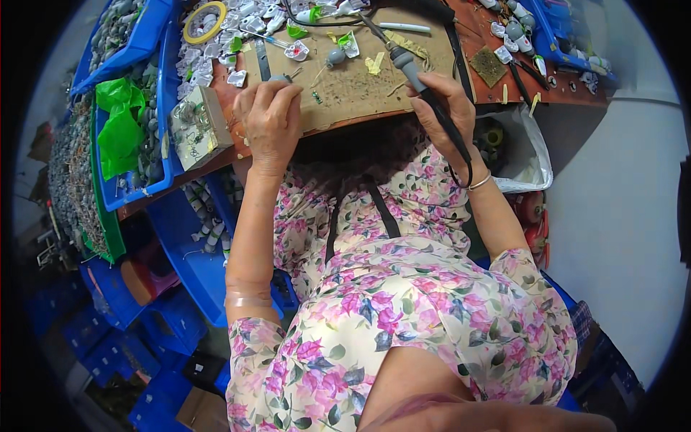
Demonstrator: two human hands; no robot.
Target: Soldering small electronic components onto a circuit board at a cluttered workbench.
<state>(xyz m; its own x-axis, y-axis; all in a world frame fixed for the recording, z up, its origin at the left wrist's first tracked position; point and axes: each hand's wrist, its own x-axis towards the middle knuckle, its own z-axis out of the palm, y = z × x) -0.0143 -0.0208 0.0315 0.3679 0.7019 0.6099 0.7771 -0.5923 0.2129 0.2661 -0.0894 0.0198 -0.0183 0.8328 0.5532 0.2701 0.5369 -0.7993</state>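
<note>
My right hand (448, 115) grips a soldering iron (407, 66) by its dark handle, the metal tip pointing up and to the left over a worn cardboard sheet (360, 103). At the left edge of that sheet, my left hand (269, 119) has its fingers pinched around a small grey part (282, 78) with thin wire ends, mostly hidden by the fingers. Between the hands lie a grey ball-shaped part (336, 56) and a tiny green circuit board (317, 96). A white-and-green plastic shell (348, 45) rests just beyond them.
White plastic shells (268, 16) pile up at the far left, under a yellow tape roll (204, 23). Blue bins (173, 155) line the left side. On the right are a brown sponge (488, 67), a white-lined bin (529, 155) and another blue bin (551, 43).
</note>
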